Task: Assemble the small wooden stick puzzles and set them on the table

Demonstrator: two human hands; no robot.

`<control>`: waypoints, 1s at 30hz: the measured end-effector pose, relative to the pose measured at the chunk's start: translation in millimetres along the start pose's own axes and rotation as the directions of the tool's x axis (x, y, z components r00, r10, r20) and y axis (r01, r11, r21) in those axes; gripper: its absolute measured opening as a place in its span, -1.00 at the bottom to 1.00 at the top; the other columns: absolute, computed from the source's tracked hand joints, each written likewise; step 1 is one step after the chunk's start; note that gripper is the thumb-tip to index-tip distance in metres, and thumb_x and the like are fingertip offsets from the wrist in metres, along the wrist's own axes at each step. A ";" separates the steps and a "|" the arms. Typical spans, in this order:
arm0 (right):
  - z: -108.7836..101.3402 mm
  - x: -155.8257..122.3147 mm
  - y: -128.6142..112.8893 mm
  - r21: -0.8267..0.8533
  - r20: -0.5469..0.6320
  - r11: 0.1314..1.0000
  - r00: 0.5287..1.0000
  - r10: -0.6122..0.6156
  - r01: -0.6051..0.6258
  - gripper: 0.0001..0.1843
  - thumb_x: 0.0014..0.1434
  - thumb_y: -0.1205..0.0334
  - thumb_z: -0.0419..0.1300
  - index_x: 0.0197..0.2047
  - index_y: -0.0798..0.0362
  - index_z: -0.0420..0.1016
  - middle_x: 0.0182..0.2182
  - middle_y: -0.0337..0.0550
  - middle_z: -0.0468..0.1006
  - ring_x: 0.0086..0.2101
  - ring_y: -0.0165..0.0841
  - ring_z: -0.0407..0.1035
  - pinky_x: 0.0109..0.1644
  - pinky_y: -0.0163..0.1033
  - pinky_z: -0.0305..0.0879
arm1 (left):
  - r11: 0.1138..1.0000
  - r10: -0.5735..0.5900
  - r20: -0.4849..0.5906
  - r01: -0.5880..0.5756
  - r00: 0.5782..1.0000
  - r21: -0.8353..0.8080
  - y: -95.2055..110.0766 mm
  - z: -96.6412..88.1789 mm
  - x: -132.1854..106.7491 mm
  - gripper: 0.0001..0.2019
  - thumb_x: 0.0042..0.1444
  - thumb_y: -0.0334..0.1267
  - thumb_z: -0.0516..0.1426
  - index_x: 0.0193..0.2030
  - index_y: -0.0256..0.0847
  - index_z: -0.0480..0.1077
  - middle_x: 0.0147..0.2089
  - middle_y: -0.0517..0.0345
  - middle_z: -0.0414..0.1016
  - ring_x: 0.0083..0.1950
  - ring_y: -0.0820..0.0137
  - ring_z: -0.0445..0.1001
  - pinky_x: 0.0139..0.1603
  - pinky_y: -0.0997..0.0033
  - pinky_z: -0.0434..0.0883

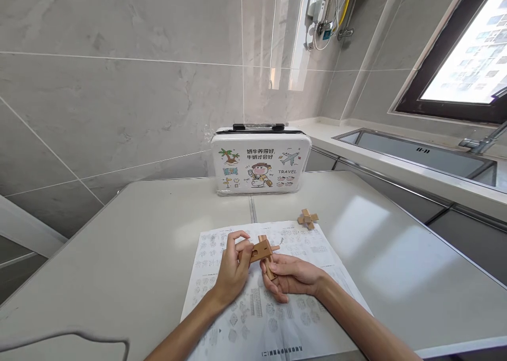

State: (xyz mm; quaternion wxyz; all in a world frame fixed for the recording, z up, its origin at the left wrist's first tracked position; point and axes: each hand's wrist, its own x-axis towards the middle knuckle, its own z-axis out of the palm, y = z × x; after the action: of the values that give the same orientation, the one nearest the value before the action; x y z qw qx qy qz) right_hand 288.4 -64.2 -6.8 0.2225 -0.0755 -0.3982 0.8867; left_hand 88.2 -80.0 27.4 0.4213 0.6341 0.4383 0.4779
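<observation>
Above a printed sheet [222, 329] with small puzzle diagrams, both hands hold parts of one wooden puzzle. My left hand [234, 263] pinches a flat wooden block [260, 250] with a slot and a small hole in it. In the fingers of my right hand [291, 276] is a wooden stick [270, 268] that crosses the block, its upper end showing beyond it. A thin wooden peg also pokes out to the right of the block. Fingers hide how the pieces fit together. Near the sheet's far right corner lies a cross-shaped wooden burr puzzle [308, 219].
A white cartoon suitcase [261, 163] with a black handle stands at the table's back, against the grey tiled wall. To the right is a counter with a sink [420, 149] and a faucet [481, 143]. The white table [130, 244] has a seam behind the sheet.
</observation>
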 end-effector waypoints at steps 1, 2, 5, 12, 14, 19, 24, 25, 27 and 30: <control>0.1 0.2 0.1 -0.002 0.014 1.000 1.000 0.001 -0.001 -0.69 0.41 0.01 0.27 -0.09 0.06 0.32 -0.41 -0.22 0.55 -0.57 -0.42 0.39 -0.42 -0.29 0.30 | 1.000 -0.011 0.004 0.011 1.000 -0.008 0.7 0.0 0.2 -0.63 0.44 0.19 -0.04 0.02 -0.08 0.13 -0.52 0.43 0.23 -0.55 0.47 0.12 -0.43 0.47 0.16; 0.3 0.4 0.2 -0.002 0.026 1.000 1.000 0.003 -0.003 -0.69 0.41 0.00 0.27 -0.10 0.06 0.32 -0.42 -0.23 0.54 -0.58 -0.42 0.38 -0.43 -0.28 0.29 | 1.000 -0.024 0.010 0.024 1.000 -0.012 1.5 0.0 0.3 -0.62 0.43 0.20 -0.04 0.02 -0.08 0.13 -0.52 0.43 0.25 -0.55 0.47 0.13 -0.43 0.47 0.16; 1.3 1.6 0.2 -0.001 0.050 1.000 0.999 0.013 -0.013 -0.68 0.40 0.00 0.28 -0.11 0.06 0.33 -0.42 -0.22 0.55 -0.58 -0.41 0.39 -0.44 -0.29 0.31 | 0.998 -0.058 0.031 0.058 0.998 -0.001 3.6 -0.4 0.0 -0.58 0.42 0.23 -0.04 0.02 -0.09 0.15 -0.53 0.39 0.29 -0.55 0.45 0.19 -0.43 0.45 0.19; -1.0 1.0 0.5 -0.021 0.051 1.000 0.999 0.014 -0.013 -0.65 0.38 -0.03 0.30 -0.13 0.07 0.33 -0.42 -0.21 0.55 -0.57 -0.42 0.40 -0.43 -0.28 0.34 | 0.981 -0.094 0.115 0.112 0.989 -0.159 3.8 2.5 -1.5 -0.61 0.45 0.20 -0.09 0.07 -0.08 0.17 -0.46 0.35 0.30 -0.53 0.45 0.24 -0.48 0.46 0.23; -3.0 0.1 0.8 -0.023 0.021 1.000 1.000 -0.012 0.012 -0.65 0.38 -0.03 0.30 -0.13 0.06 0.31 -0.43 -0.23 0.55 -0.58 -0.42 0.39 -0.42 -0.28 0.33 | 0.971 -0.116 0.117 0.138 0.986 -0.195 3.3 4.4 -0.4 -0.61 0.44 0.20 -0.07 0.09 -0.06 0.15 -0.44 0.35 0.32 -0.53 0.46 0.24 -0.50 0.48 0.23; -5.0 -0.3 0.6 -0.035 -0.034 0.998 0.998 -0.060 0.059 -0.64 0.39 -0.06 0.28 -0.13 0.05 0.30 -0.44 -0.25 0.56 -0.65 -0.49 0.33 -0.50 -0.34 0.26 | 0.958 -0.182 0.134 0.207 0.974 -0.201 1.0 4.8 5.4 -0.60 0.41 0.24 -0.04 -0.04 -0.07 0.19 -0.53 0.40 0.23 -0.57 0.48 0.15 -0.53 0.50 0.17; -2.6 2.0 -1.4 -0.086 -0.021 0.995 0.998 -0.054 0.052 -0.60 0.39 -0.10 0.27 -0.20 0.07 0.32 -0.43 -0.24 0.58 -0.69 -0.53 0.30 -0.61 -0.40 0.20 | 0.983 -0.165 0.113 0.173 0.980 -0.059 0.2 0.8 9.4 -0.50 0.40 0.25 -0.03 -0.37 -0.13 0.16 -0.51 0.34 0.15 -0.53 0.50 0.06 -0.54 0.49 0.07; -2.4 2.4 -1.6 -0.099 -0.006 0.994 0.999 -0.049 0.048 -0.60 0.40 -0.10 0.27 -0.21 0.08 0.34 -0.43 -0.22 0.58 -0.69 -0.53 0.31 -0.61 -0.40 0.21 | 0.988 -0.148 0.112 0.151 0.983 -0.015 -0.1 0.5 9.6 -0.50 0.40 0.23 -0.02 -0.39 -0.13 0.17 -0.50 0.32 0.15 -0.52 0.48 0.07 -0.52 0.48 0.08; -2.5 3.1 -2.0 -0.121 0.027 0.991 0.999 -0.046 0.049 -0.58 0.40 -0.11 0.26 -0.25 0.10 0.36 -0.43 -0.20 0.59 -0.69 -0.53 0.33 -0.62 -0.39 0.22 | 0.991 -0.128 0.123 0.122 0.984 0.050 -1.2 0.7 9.1 -0.51 0.41 0.21 -0.03 -0.39 -0.13 0.18 -0.50 0.30 0.17 -0.50 0.45 0.10 -0.50 0.46 0.11; -3.3 3.6 -2.0 -0.145 0.046 0.988 0.998 -0.042 0.048 -0.54 0.39 -0.14 0.26 -0.27 0.12 0.40 -0.44 -0.19 0.60 -0.72 -0.54 0.32 -0.64 -0.39 0.19 | 0.992 -0.109 0.123 0.099 0.986 0.083 -4.0 2.5 7.7 -0.52 0.42 0.20 -0.08 -0.38 -0.13 0.20 -0.46 0.24 0.28 -0.47 0.41 0.18 -0.45 0.44 0.18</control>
State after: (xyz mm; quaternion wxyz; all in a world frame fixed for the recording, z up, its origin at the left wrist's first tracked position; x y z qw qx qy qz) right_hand 286.9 -59.2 -7.4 0.2280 -0.0638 -0.4683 0.8512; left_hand 91.3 -71.9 24.9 0.4482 0.6551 0.4611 0.3967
